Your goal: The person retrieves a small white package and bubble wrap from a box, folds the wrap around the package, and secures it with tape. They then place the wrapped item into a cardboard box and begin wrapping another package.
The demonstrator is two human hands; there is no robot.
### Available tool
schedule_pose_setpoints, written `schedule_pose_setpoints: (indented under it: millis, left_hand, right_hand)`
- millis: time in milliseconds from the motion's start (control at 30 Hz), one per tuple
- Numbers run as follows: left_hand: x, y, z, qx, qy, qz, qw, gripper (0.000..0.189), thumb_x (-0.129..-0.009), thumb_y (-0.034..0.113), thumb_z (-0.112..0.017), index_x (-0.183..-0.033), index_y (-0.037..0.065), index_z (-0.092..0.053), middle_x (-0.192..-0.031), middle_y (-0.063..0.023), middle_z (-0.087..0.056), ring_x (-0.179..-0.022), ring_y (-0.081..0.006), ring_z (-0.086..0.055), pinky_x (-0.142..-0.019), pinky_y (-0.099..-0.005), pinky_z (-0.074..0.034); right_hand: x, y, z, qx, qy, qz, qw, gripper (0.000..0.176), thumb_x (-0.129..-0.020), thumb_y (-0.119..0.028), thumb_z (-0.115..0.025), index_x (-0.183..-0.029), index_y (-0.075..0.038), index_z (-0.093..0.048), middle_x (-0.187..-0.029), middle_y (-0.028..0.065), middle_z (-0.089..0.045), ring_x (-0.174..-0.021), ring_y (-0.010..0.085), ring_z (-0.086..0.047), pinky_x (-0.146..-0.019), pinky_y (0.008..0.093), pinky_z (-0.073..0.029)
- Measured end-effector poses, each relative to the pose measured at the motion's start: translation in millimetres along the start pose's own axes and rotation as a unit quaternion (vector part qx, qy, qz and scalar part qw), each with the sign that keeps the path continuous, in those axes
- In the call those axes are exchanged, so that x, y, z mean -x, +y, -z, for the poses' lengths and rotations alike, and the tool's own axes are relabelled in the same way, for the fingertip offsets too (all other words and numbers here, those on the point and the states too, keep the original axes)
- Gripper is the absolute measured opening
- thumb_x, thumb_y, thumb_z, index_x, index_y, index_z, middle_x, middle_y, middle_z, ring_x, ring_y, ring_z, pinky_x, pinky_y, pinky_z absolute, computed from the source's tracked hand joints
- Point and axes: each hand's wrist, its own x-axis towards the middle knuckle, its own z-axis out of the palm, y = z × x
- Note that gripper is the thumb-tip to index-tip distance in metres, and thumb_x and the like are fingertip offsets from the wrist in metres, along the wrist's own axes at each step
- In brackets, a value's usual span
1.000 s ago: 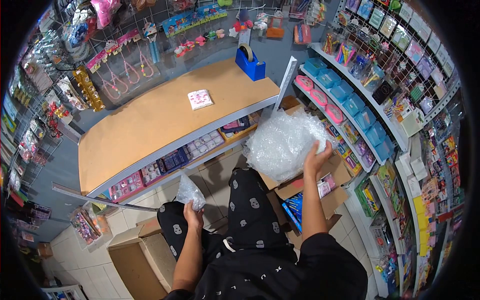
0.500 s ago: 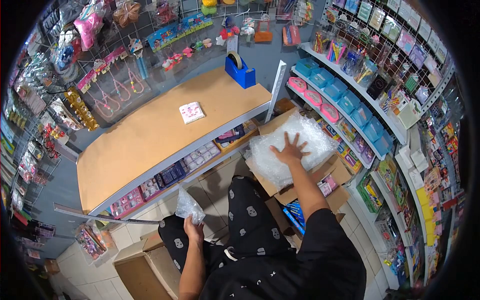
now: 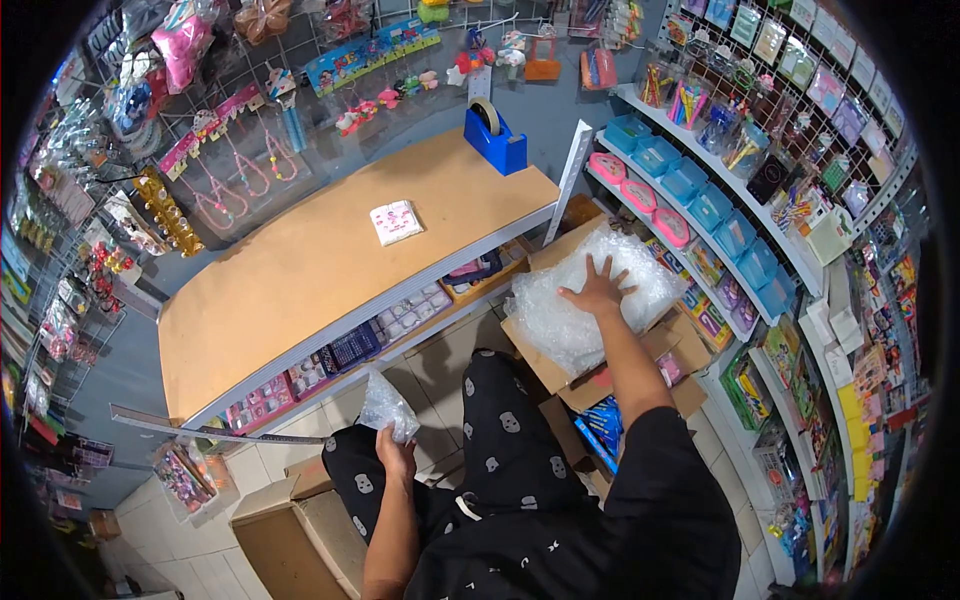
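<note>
My right hand (image 3: 602,291) lies flat with fingers spread on a large heap of bubble wrap (image 3: 560,325), which rests over an open cardboard box (image 3: 530,352) to my right. Low over my left knee, my left hand (image 3: 397,450) is closed around a small piece of bubble wrap (image 3: 388,405); whether anything is wrapped inside it I cannot tell. On the wooden shelf top (image 3: 300,280) before me sits a small white packet with pink print (image 3: 396,222).
A blue tape dispenser (image 3: 496,140) stands at the shelf's far right corner. An empty-looking cardboard box (image 3: 290,540) is on the floor at left. Blue pens (image 3: 600,430) fill a box below my right arm. Blue bins (image 3: 686,180) line the right shelves; goods hang on wall grids.
The whole view has shifted slightly, so the shelf and boxes appear a little further right. My right hand stays on the bubble wrap and my left keeps its small piece.
</note>
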Motion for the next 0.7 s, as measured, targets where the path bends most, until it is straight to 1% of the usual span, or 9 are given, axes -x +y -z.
schedule_pose_setpoints:
  millis: [67,100,200,333,400,433,533,567,700]
  left_hand:
    - [-0.1,0.5,2.0,0.001,-0.003,0.001,1.000,0.033,-0.095,0.028,-0.064,-0.126,0.017,-0.062,-0.115,0.0004,-0.069,-0.101,-0.0187,-0.066,-0.076,-0.0394,-0.048]
    - [-0.8,0.1,1.7,0.003,-0.004,0.001,1.000,0.033,-0.096,0.028,-0.063,-0.127,0.017,-0.062,-0.115,0.0002,-0.068,-0.101,-0.0189,-0.066,-0.075,-0.0395,-0.048]
    - [-0.8,-2.2,2.1,0.004,-0.007,0.003,1.000,0.034,-0.096,0.027,-0.063,-0.128,0.017,-0.062,-0.116,-0.0006,-0.068,-0.100,-0.0193,-0.066,-0.074,-0.0395,-0.048]
    - [1.1,-2.9,-2.4,0.004,-0.013,0.004,1.000,0.034,-0.097,0.027,-0.063,-0.129,0.016,-0.061,-0.116,-0.0019,-0.068,-0.098,-0.0199,-0.066,-0.071,-0.0386,-0.049]
    - [0.1,-3.1,1.4,0.006,-0.013,0.003,1.000,0.034,-0.097,0.027,-0.063,-0.129,0.015,-0.061,-0.116,-0.0024,-0.068,-0.097,-0.0201,-0.066,-0.070,-0.0380,-0.049]
    - [-0.3,-3.7,2.6,0.008,-0.015,0.003,1.000,0.034,-0.097,0.027,-0.063,-0.129,0.015,-0.061,-0.116,-0.0027,-0.068,-0.097,-0.0203,-0.066,-0.070,-0.0378,-0.049]
    - [5.4,-2.8,-2.1,0.012,-0.011,-0.005,1.000,0.034,-0.097,0.027,-0.063,-0.129,0.015,-0.061,-0.114,-0.0037,-0.068,-0.096,-0.0203,-0.066,-0.069,-0.0365,-0.050]
    - [7.3,-0.8,-4.6,0.008,-0.009,-0.006,1.000,0.034,-0.097,0.027,-0.063,-0.129,0.015,-0.061,-0.114,-0.0038,-0.068,-0.096,-0.0202,-0.066,-0.069,-0.0362,-0.050]
    - [14.6,3.2,-12.5,0.009,-0.003,-0.005,1.000,0.027,-0.099,0.025,-0.063,-0.124,0.014,-0.063,-0.107,-0.0024,-0.071,-0.089,-0.0166,-0.067,-0.064,-0.0329,-0.051]
  right_hand:
    - [15.9,-13.5,-7.8,0.017,0.106,0.033,0.994,0.114,-0.081,-0.082,-0.065,-0.171,-0.031,-0.019,-0.179,0.0178,-0.003,-0.158,0.0595,-0.001,-0.114,0.0881,-0.004]
    - [31.8,-22.0,-15.1,-0.025,0.152,0.070,0.986,0.111,-0.083,-0.076,-0.068,-0.171,-0.027,-0.021,-0.178,0.0208,-0.006,-0.157,0.0607,-0.003,-0.113,0.0884,-0.002]
    - [106.8,-55.0,-13.6,0.011,0.060,0.177,0.982,0.104,-0.086,-0.069,-0.070,-0.170,-0.030,-0.023,-0.178,0.0189,-0.005,-0.158,0.0601,-0.003,-0.113,0.0888,-0.003]
    - [99.8,-45.0,-50.3,0.045,0.038,0.146,0.988,0.096,-0.089,-0.051,-0.073,-0.169,-0.037,-0.024,-0.179,0.0143,-0.003,-0.158,0.0589,-0.002,-0.113,0.0890,-0.005]
    - [85.2,-29.1,-52.4,0.060,0.045,0.107,0.991,0.093,-0.089,-0.042,-0.074,-0.168,-0.040,-0.026,-0.179,0.0124,-0.004,-0.158,0.0588,-0.003,-0.114,0.0883,-0.007]
    - [84.8,-24.7,-43.1,0.049,0.030,0.094,0.994,0.094,-0.089,-0.034,-0.073,-0.168,-0.042,-0.024,-0.179,0.0116,-0.005,-0.158,0.0592,-0.003,-0.113,0.0886,-0.008]
    - [78.2,-13.7,-28.1,0.050,0.032,0.070,0.996,0.094,-0.089,-0.034,-0.072,-0.168,-0.042,-0.023,-0.179,0.0116,-0.007,-0.158,0.0596,-0.005,-0.114,0.0885,-0.009]
    - [73.3,-8.0,-31.3,0.051,0.033,0.074,0.995,0.096,-0.089,-0.039,-0.073,-0.169,-0.042,-0.020,-0.180,0.0114,-0.006,-0.158,0.0591,-0.005,-0.113,0.0888,-0.010]
    - [72.3,0.0,-37.1,0.020,-0.029,0.081,0.996,0.097,-0.091,-0.046,-0.071,-0.170,-0.039,-0.016,-0.179,0.0143,-0.008,-0.158,0.0589,-0.009,-0.116,0.0859,-0.013]
